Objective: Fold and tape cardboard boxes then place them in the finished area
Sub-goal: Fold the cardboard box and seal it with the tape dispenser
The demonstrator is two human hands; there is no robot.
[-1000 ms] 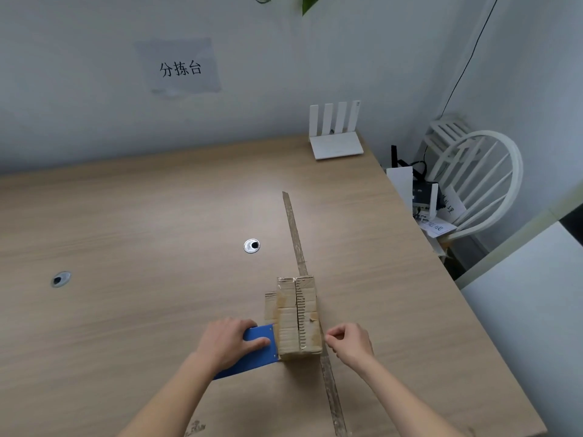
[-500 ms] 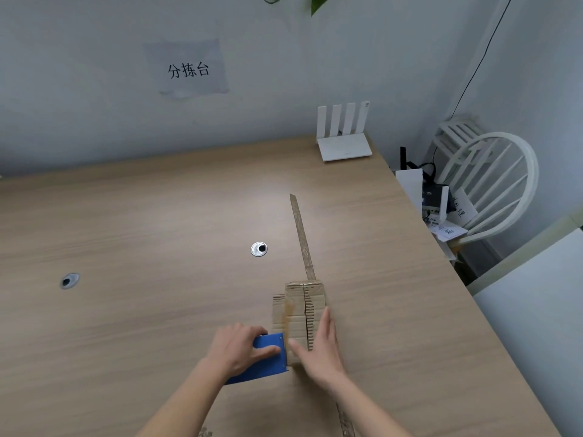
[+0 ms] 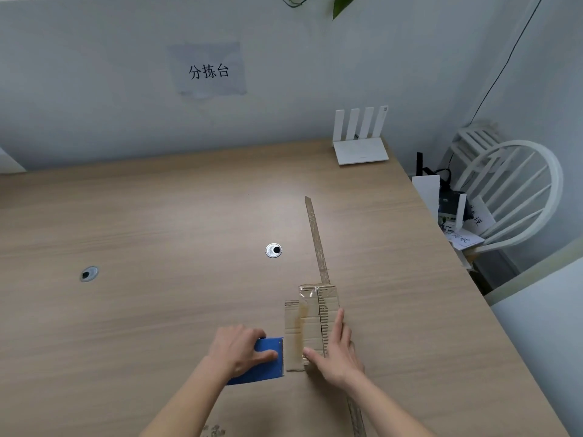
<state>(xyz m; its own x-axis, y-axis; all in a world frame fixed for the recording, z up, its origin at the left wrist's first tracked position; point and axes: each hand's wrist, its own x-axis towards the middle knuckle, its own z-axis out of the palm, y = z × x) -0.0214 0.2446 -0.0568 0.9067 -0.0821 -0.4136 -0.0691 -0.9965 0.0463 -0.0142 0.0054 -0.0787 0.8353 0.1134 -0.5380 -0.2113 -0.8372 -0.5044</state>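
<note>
Cardboard box [image 3: 310, 323] sits on the wooden worktop [image 3: 157, 222], near the front edge and right of centre, long axis pointing away from the person. Clear tape is visible over its far end, and a seam runs lengthwise along the top.

Head view, hands:
- Left hand [image 3: 235, 351] grips a blue tape cutter [image 3: 265, 362], fingers curled over its top and thumb along the side. The cutter's toothed edge sits just beside the box's left face; cannot tell if it touches.
- Right hand [image 3: 336, 351] lies flat along the box's right side, fingers straight and pointing away, thumb spread across the near end. It presses, it does not clasp.

A long brown strip [image 3: 317, 241] lies on the worktop along a line from the box's far end toward the back, and shows again near the front edge behind the right forearm.

Rest of the head view:
- two round cable grommets [image 3: 273, 250] in the worktop, one centre, one left
- white router [image 3: 361, 138] with four antennas at the far right corner
- paper sign [image 3: 208, 70] with printed characters on the wall
- white chair [image 3: 511, 197] off the right edge, holding small devices and papers
- green leaf [image 3: 342, 3] at the top
</note>
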